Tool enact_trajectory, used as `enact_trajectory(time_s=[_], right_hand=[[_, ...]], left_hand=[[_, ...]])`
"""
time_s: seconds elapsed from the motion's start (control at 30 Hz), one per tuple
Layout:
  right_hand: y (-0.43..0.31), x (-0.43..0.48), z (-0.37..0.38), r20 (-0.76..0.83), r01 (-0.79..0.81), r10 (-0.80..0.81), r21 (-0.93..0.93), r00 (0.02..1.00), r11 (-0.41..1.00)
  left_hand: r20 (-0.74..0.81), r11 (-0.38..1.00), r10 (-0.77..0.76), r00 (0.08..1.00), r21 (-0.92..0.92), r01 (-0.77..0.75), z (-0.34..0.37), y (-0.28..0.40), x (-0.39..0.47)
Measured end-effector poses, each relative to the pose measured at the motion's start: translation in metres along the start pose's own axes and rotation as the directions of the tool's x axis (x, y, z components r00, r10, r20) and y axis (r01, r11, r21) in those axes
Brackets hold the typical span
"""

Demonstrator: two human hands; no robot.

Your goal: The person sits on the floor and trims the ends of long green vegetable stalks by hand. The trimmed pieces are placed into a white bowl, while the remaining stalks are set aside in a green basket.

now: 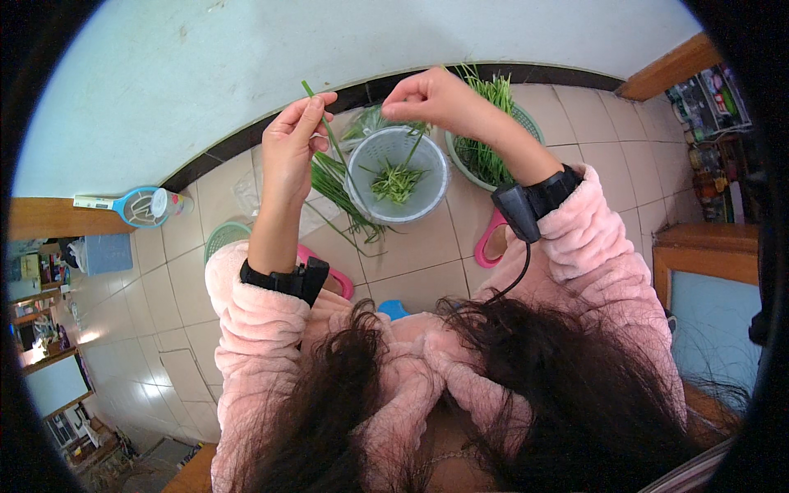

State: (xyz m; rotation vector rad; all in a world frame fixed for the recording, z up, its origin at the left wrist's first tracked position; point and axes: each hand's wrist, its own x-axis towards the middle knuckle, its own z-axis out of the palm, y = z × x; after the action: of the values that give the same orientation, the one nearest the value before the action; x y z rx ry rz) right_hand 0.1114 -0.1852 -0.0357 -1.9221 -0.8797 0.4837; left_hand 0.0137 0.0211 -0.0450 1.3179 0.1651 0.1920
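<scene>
My left hand (pixel 294 132) pinches a long, thin green vegetable stalk (pixel 333 138) between thumb and fingers. The stalk slants down toward the left rim of a grey plastic bin (pixel 397 212). Over the bin's far side is my right hand (pixel 422 101), its fingers curled inward; whether it holds a small piece is hidden. Short green cut pieces (pixel 397 183) lie at the bottom of the bin, and a longer piece slopes up its inner wall. Left of the bin, a bunch of long green stalks (pixel 339 191) lies on clear plastic (pixel 317 215) on the floor.
A green colander (pixel 537 123) heaped with stalks (pixel 484 157) stands right of the bin, by the wall. Behind the bin lies a plastic bag with greens (pixel 363 123). Pink slippers (pixel 491 240) flank the tiled floor (pixel 413 252). An electric swatter (pixel 138 208) is far left.
</scene>
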Motion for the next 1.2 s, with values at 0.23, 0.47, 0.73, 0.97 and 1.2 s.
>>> enact_trajectory(time_s=[0.23, 0.47, 0.73, 0.97, 1.2], right_hand=[[-0.001, -0.008, 0.025, 0.112, 0.107, -0.109, 0.025, 0.988, 0.994], [0.0, -0.012, -0.005, -0.005, -0.004, 0.004, 0.024, 1.0, 1.0], [-0.013, -0.087, -0.149, -0.559, 0.11, -0.038, 0.096, 0.828, 0.989], [-0.015, -0.144, -0.204, -0.778, 0.003, -0.191, -0.236, 0.598, 0.972], [0.094, -0.082, -0.202, -0.613, -0.472, 0.053, -0.549, 0.789, 0.69]], left_hand=[[0.044, 0.999, -0.004, 0.999, 0.036, 0.002, 0.019, -0.005, 0.002], [0.078, 0.998, -0.011, 0.997, 0.063, 0.006, 0.039, -0.012, 0.006], [0.119, 0.991, -0.052, 0.991, 0.127, 0.037, 0.039, -0.021, 0.012], [0.122, 0.992, -0.084, 0.989, 0.104, 0.072, 0.04, -0.027, 0.015], [0.133, 0.991, -0.104, 0.986, 0.103, 0.09, 0.044, -0.029, 0.016]])
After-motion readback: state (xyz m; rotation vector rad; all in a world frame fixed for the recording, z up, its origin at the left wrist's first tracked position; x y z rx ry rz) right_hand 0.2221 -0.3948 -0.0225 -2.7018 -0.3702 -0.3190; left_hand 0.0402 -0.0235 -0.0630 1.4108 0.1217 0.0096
